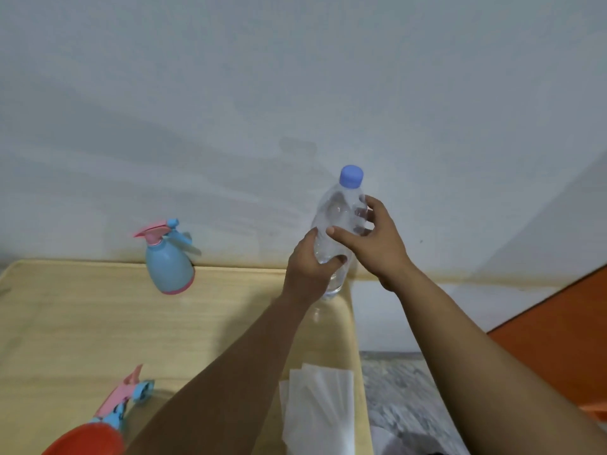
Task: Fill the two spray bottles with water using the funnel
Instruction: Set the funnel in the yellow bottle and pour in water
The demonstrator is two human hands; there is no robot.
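Observation:
A clear plastic water bottle (pixel 338 218) with a blue cap (pixel 351 175) stands at the table's far right corner. My left hand (pixel 312 267) grips its lower body. My right hand (pixel 371 238) curls round its upper body below the cap. A blue spray bottle (pixel 169 264) with a pink and blue trigger head stands at the table's far edge by the wall. A second pink and blue spray head (pixel 126 399) lies near the front left. The red funnel (pixel 88 440) shows at the bottom left, partly cut off.
The light wooden table (pixel 98 323) stands against a white wall. White paper tissues (pixel 318 412) lie at the table's front right. Right of the table are a patterned floor (pixel 400 395) and an orange surface (pixel 565 323).

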